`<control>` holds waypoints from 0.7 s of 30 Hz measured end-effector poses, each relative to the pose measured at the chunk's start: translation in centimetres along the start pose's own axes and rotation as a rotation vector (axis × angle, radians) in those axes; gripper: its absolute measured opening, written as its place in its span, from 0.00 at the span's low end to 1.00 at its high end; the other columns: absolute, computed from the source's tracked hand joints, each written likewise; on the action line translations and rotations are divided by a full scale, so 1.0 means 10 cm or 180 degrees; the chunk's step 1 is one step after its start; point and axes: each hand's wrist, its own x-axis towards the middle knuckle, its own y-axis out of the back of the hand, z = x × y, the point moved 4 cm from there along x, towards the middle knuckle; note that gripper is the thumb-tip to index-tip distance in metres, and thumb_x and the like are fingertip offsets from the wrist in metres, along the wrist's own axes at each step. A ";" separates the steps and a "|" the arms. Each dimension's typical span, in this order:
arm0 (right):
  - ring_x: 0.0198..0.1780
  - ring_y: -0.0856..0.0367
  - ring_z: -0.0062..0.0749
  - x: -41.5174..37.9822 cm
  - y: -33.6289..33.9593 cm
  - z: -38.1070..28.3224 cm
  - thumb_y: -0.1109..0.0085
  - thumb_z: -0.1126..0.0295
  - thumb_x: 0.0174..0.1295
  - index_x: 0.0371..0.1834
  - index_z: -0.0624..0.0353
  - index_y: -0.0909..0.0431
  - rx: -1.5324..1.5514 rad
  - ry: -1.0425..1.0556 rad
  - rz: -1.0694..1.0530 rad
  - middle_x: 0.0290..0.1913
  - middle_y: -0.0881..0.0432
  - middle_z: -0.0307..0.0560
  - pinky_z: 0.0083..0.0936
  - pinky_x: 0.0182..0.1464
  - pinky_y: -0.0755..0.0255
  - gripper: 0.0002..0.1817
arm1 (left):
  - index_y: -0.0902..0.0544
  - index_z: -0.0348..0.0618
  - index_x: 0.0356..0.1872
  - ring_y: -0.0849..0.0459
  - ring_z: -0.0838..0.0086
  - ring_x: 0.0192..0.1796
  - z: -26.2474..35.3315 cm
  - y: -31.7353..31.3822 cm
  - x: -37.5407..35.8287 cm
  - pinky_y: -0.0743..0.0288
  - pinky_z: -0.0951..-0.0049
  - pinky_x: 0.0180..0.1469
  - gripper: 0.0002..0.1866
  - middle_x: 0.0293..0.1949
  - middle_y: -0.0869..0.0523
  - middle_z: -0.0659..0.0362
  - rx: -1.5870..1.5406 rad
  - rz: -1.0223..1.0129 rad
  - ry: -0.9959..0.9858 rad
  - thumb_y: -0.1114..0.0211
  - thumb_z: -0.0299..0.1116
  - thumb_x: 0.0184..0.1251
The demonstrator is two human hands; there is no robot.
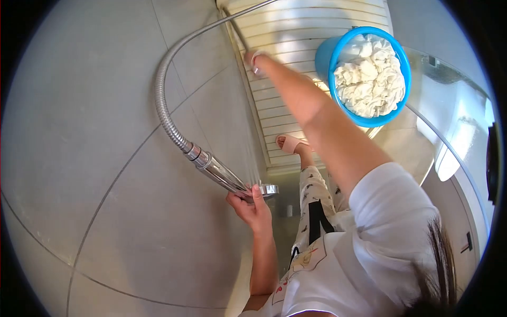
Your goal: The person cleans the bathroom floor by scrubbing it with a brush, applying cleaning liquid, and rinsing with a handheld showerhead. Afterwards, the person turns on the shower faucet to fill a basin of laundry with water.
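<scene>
My left hand (252, 208) is wrapped around the neck of a chrome shower head (227, 177), with the thumb near its round face (269, 190). Fine streaks of water rise from that face along the grey wall. Higher up, my right arm stretches over the slatted floor. A thin grey rod (237, 31) runs into my right hand (257, 61), whose fingers look closed around its near end, though they are somewhat blurred. The rod's far end reaches the top of the view, and I cannot make out what it belongs to. A pale band shows at this hand.
A blue bucket (323, 58) full of bunched white cloth (372, 76) stands on the slatted floor (274, 98), right of my arm. A metal hose (163, 100) arcs along the tiled wall (105, 132). My sandalled foot (289, 142) is below. Curved glass (449, 140) and a white toilet-like fixture (457, 142) are at right.
</scene>
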 end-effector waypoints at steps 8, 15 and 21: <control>0.27 0.24 0.37 -1.55 -1.20 -0.38 0.53 0.61 0.47 0.30 0.64 0.29 0.0835 -0.0778 0.0535 0.25 0.24 0.54 0.30 0.29 0.31 0.15 | 0.39 0.30 0.44 0.33 0.73 0.38 0.21 -0.03 0.04 0.37 0.76 0.40 0.21 0.36 0.38 0.55 -0.0258 -0.0010 -0.0006 0.44 0.32 0.53; 0.29 0.24 0.42 -1.53 -1.35 -0.93 0.73 0.57 0.58 0.40 0.67 0.35 0.1846 -0.0467 0.1276 0.24 0.26 0.58 0.33 0.32 0.33 0.24 | 0.38 0.30 0.43 0.35 0.71 0.36 0.18 0.00 0.10 0.38 0.74 0.38 0.21 0.35 0.37 0.53 0.0093 0.0075 -0.0129 0.43 0.32 0.52; 0.37 0.25 0.43 -0.85 0.44 -0.06 0.52 0.70 0.49 0.49 0.65 0.41 0.2540 -0.0750 0.0374 0.28 0.23 0.52 0.34 0.36 0.31 0.23 | 0.38 0.31 0.43 0.35 0.71 0.36 0.09 -0.03 0.10 0.38 0.74 0.39 0.21 0.34 0.37 0.54 0.0145 0.0118 -0.0063 0.43 0.33 0.52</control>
